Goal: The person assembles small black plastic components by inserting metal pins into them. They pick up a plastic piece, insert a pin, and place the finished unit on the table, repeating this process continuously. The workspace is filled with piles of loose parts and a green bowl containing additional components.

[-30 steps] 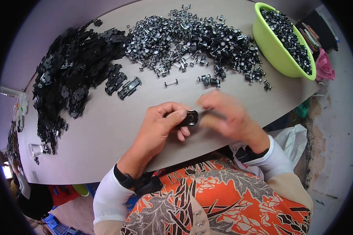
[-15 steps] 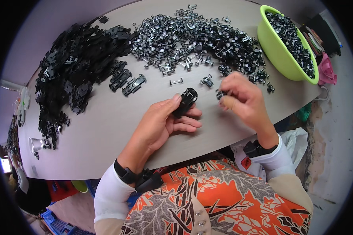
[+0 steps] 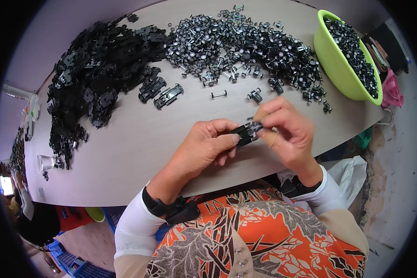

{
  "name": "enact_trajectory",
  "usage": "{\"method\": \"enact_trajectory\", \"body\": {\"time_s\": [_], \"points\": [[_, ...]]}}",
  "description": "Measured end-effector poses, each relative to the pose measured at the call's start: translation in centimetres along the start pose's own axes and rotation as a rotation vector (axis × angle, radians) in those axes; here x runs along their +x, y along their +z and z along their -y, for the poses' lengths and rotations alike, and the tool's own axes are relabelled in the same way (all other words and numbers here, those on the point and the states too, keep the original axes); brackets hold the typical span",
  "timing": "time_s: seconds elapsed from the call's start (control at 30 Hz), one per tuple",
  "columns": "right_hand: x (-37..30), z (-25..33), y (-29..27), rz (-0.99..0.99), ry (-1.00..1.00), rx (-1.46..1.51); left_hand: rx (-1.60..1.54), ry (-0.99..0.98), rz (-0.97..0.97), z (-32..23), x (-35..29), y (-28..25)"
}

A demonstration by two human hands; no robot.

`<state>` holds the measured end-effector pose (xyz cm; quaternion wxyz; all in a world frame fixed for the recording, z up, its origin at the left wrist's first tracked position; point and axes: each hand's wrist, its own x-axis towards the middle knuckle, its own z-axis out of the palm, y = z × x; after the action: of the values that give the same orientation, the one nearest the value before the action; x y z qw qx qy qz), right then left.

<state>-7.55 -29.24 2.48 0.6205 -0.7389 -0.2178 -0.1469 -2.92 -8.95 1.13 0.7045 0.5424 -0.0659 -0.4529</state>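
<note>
My left hand (image 3: 204,143) grips a black toy-car chassis (image 3: 244,135) between thumb and fingers. At the far end of that chassis my right hand (image 3: 287,134) pinches a small black wheel piece (image 3: 255,124). The two parts meet or overlap there; fingers and blur hide whether they are joined. Just beyond my hands lie a loose wheel axle (image 3: 219,94) and a wheel assembly with a black block (image 3: 254,95). Farther left, a single chassis (image 3: 169,96) rests beside a few overlapping chassis (image 3: 152,86).
A big heap of black chassis (image 3: 102,60) covers the table's left back. Wheel axles (image 3: 197,41) are piled at the back middle, with darker wheel assemblies (image 3: 287,58) to their right. A lime-green basin (image 3: 338,69) full of wheels stands far right; a clear cup (image 3: 45,163) lies far left.
My left hand has moved right and tilted the chassis from near upright to sideways. My right hand has brought the wheel piece against the chassis end; before, they were apart.
</note>
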Motion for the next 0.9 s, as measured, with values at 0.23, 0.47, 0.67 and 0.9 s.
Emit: {"method": "enact_trajectory", "body": {"time_s": [0.23, 0.47, 0.67, 0.9], "points": [[-0.4, -0.3, 0.2, 0.066, -0.018, -0.304, -0.362, -0.004, 0.124, 0.1, -0.3, -0.9], [-0.2, 1.0, 0.6, 0.0, -0.175, -0.226, -0.316, 0.036, 0.138, 0.2, -0.2, -1.0], [-0.5, 0.5, 1.8, 0.05, -0.169, -0.425, -0.207, 0.056, 0.072, 0.0, -0.3, -1.2], [0.0, 1.9, 1.8, 0.164, -0.178, -0.543, -0.15, 0.092, 0.009, 0.2, -0.8, 0.0]]}}
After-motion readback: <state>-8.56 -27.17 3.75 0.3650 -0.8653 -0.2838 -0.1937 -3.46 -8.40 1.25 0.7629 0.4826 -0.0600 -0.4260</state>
